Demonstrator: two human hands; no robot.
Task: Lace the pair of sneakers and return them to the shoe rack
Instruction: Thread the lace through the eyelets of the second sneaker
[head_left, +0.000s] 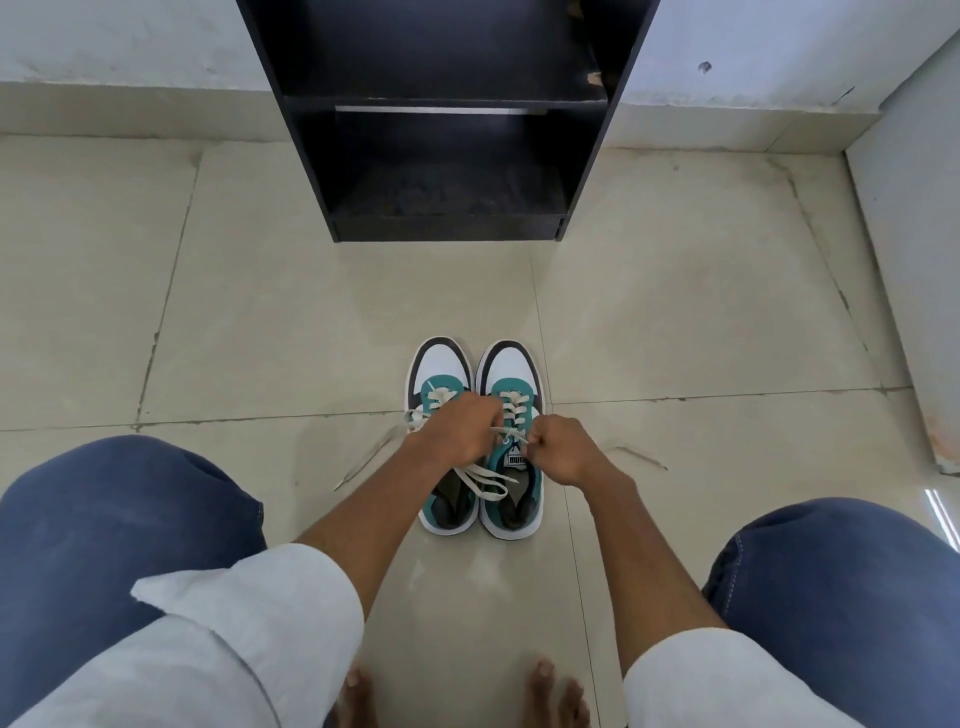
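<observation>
1. Head view: a pair of sneakers stands side by side on the tiled floor (675, 322), toes pointing to the far side, in the middle of the scene.
2. The left sneaker (441, 364) and the right sneaker (511, 366) touch each other along their inner sides; both are teal, white and dark.
3. The left hand (460, 428) is over the left sneaker, and its grip is pressed together, pinching one end of the white lace (506, 434) of the right sneaker.
4. The right hand (561, 449) is just beside the right sneaker, on its right side; its grip is also pressed together on the other end of the same lace.
5. The lace is stretched between the two hands, above the tongue of the right sneaker.
6. The far eyelets of the right sneaker are already laced in a cross pattern.
7. Loose lace ends (485, 480) lie over the near openings of both sneakers, and another one (363, 462) lies on the floor at the left.
8. The black shoe rack (447, 223) stands far from the sneakers, against the wall, well apart from them.
9. The knees in blue jeans (114, 519) are near, at left and right.
</observation>
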